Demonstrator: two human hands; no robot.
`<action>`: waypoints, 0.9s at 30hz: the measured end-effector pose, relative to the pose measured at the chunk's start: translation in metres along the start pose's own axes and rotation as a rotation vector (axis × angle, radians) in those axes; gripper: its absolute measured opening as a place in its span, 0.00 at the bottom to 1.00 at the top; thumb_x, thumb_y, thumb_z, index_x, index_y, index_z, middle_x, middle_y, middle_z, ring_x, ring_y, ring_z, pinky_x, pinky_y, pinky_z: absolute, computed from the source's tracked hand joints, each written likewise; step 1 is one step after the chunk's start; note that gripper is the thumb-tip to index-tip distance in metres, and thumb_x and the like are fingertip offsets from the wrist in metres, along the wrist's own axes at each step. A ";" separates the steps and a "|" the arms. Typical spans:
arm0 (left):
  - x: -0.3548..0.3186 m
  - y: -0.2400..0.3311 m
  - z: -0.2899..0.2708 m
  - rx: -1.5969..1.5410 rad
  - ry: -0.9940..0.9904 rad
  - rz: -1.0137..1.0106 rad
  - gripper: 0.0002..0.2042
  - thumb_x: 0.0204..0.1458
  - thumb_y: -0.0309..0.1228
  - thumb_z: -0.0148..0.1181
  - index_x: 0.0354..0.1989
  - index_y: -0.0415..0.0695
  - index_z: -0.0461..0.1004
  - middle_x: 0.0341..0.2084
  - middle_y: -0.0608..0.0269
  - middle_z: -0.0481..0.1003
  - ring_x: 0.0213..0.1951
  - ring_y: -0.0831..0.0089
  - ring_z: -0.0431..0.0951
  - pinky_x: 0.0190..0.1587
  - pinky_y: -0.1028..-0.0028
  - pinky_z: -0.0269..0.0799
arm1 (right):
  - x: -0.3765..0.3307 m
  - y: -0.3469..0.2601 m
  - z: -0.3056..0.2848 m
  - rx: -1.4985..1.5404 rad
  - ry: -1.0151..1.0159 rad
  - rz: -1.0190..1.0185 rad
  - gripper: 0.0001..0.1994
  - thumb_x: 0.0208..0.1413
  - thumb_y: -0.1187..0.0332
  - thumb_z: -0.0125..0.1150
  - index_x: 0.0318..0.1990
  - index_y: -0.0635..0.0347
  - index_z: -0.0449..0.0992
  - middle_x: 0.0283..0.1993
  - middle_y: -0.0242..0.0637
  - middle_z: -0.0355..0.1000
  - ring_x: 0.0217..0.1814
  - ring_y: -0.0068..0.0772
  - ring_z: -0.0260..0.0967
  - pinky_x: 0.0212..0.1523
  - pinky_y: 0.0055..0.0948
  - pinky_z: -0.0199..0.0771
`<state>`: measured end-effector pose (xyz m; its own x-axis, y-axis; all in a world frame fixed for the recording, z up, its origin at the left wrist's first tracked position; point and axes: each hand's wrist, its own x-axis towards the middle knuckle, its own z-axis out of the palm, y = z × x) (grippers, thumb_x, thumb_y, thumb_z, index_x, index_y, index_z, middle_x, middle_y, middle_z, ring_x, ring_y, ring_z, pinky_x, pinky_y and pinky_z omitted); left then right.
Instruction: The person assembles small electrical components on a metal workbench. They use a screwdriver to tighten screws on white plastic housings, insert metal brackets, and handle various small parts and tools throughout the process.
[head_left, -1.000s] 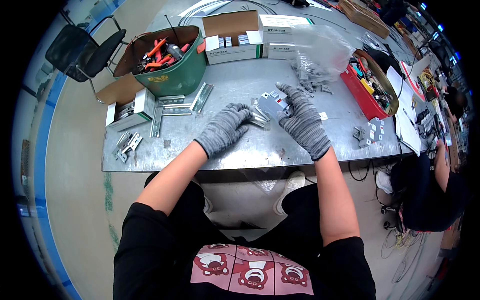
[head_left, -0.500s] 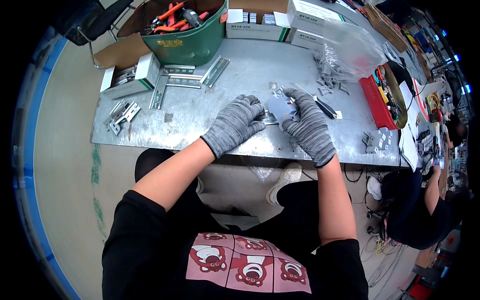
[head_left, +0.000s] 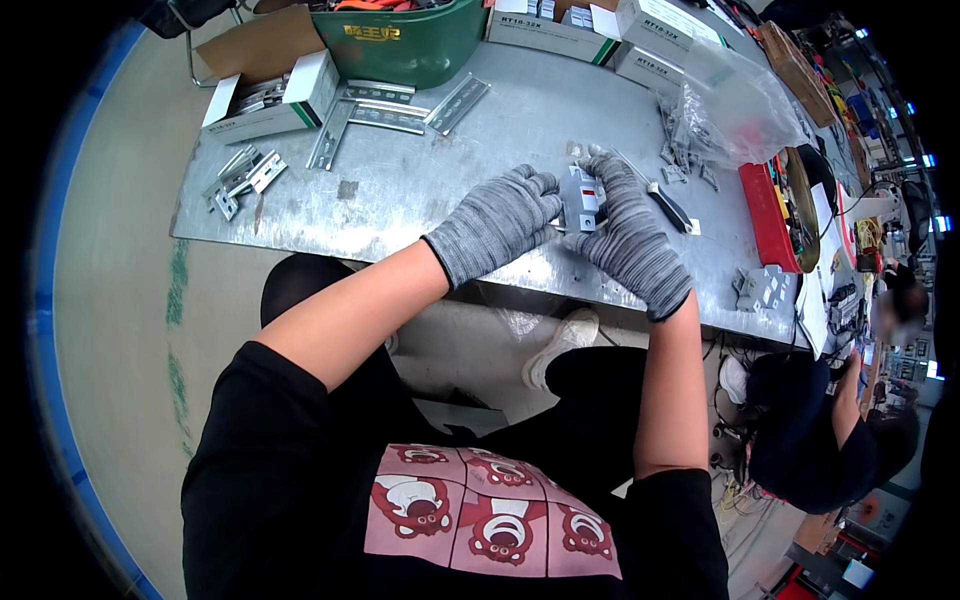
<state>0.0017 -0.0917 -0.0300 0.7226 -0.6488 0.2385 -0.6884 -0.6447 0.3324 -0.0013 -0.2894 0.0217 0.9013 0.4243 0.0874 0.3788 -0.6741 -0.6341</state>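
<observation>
My right hand point(head_left: 632, 240), in a grey knit glove, closes its thumb and fingers round a small light-grey electrical module point(head_left: 586, 196) with a red mark. The module stands just above the bench, in front of me. Against its left side is my left hand point(head_left: 497, 222), gloved alike, with fingers curled round a short metal rail that they mostly hide. A screwdriver with a black handle point(head_left: 672, 208) lies just right of my right hand. Beyond the fingertips sits a tiny clear piece point(head_left: 574, 149).
Slotted metal rails point(head_left: 388, 116) lie at the back left beside an open carton point(head_left: 270, 118) and a green tool bin point(head_left: 420, 50). Loose brackets point(head_left: 243, 178) sit at the left. A clear bag point(head_left: 740, 110), a red box point(head_left: 768, 215) and grey modules point(head_left: 762, 288) stand right. Another person sits at the right.
The module has turned in my right hand, so its face with the red mark shows. My left hand has come closer to it. The whole view has shifted.
</observation>
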 end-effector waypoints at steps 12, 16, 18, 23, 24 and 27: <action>-0.001 0.007 0.010 0.191 0.006 0.086 0.12 0.50 0.30 0.55 0.43 0.44 0.75 0.42 0.56 0.73 0.46 0.60 0.73 0.49 0.67 0.73 | 0.031 0.016 -0.035 -0.182 -0.449 -0.017 0.44 0.37 0.59 0.80 0.63 0.61 0.63 0.54 0.46 0.69 0.54 0.44 0.68 0.59 0.36 0.69; -0.004 0.007 0.009 0.184 0.002 0.078 0.13 0.50 0.29 0.55 0.45 0.44 0.74 0.41 0.58 0.73 0.46 0.62 0.73 0.49 0.69 0.73 | 0.047 -0.018 -0.039 -0.311 -0.553 0.052 0.42 0.38 0.59 0.79 0.63 0.57 0.64 0.46 0.42 0.71 0.47 0.36 0.70 0.52 0.33 0.73; -0.004 0.007 0.007 0.179 -0.016 0.078 0.13 0.51 0.29 0.55 0.45 0.44 0.74 0.42 0.58 0.73 0.47 0.63 0.73 0.50 0.69 0.73 | 0.054 -0.006 -0.037 -0.295 -0.584 0.044 0.42 0.36 0.56 0.80 0.62 0.55 0.65 0.42 0.41 0.73 0.45 0.35 0.73 0.49 0.34 0.75; -0.004 0.007 0.007 0.222 -0.052 0.076 0.16 0.52 0.30 0.55 0.51 0.47 0.74 0.51 0.58 0.71 0.51 0.64 0.71 0.53 0.72 0.72 | 0.061 -0.012 -0.031 -0.411 -0.646 0.024 0.42 0.34 0.53 0.80 0.56 0.63 0.68 0.47 0.48 0.74 0.51 0.46 0.73 0.53 0.38 0.74; -0.004 0.007 0.007 0.226 -0.105 0.043 0.18 0.53 0.30 0.55 0.53 0.50 0.74 0.55 0.60 0.69 0.53 0.65 0.70 0.55 0.73 0.71 | 0.059 -0.012 -0.027 -0.458 -0.622 -0.006 0.41 0.34 0.53 0.80 0.56 0.64 0.68 0.47 0.48 0.74 0.51 0.47 0.73 0.53 0.38 0.74; -0.003 0.005 0.013 0.207 -0.082 0.055 0.17 0.53 0.30 0.55 0.53 0.50 0.74 0.56 0.63 0.69 0.55 0.66 0.69 0.56 0.73 0.71 | 0.055 -0.004 -0.024 -0.468 -0.591 -0.036 0.40 0.34 0.55 0.80 0.55 0.66 0.69 0.47 0.49 0.74 0.50 0.47 0.73 0.53 0.38 0.74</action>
<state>-0.0044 -0.0979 -0.0409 0.6824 -0.7103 0.1729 -0.7305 -0.6715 0.1245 0.0514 -0.2783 0.0475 0.6738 0.6156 -0.4087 0.5743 -0.7843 -0.2346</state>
